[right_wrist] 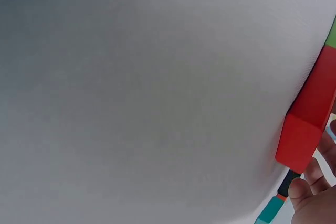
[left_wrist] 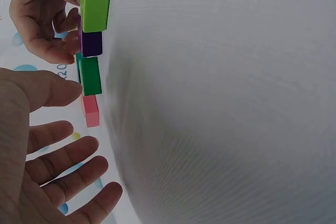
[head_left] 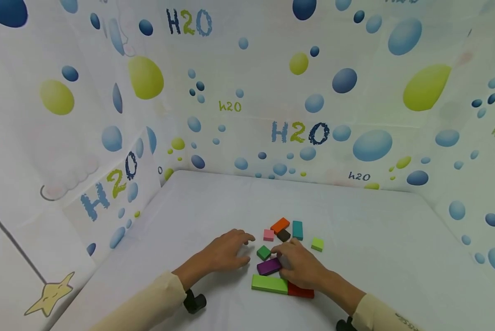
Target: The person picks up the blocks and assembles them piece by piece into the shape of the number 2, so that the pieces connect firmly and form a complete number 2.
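Note:
My right hand [head_left: 300,265] has its thumb and fingers curled about the right end of a purple block [head_left: 268,266]; this end is partly hidden. Its index fingertip comes right up to a small green block [head_left: 263,253]. Nearer me, a long light green block [head_left: 269,284] and a red block [head_left: 299,290] lie end to end, the red one partly beneath the right hand in the head view. To the left, my left hand [head_left: 227,250] hovers with fingers spread and nothing in them. In the left wrist view its thumb [left_wrist: 60,92] overlaps the green block's edge.
Beyond the hands lie a pink block [head_left: 268,235], an orange block [head_left: 280,225], a black block [head_left: 283,235] and a teal block [head_left: 297,230]. A lime block [head_left: 317,244] sits farther right. White cloth covers the table [head_left: 214,197]; a printed curtain [head_left: 256,82] surrounds it.

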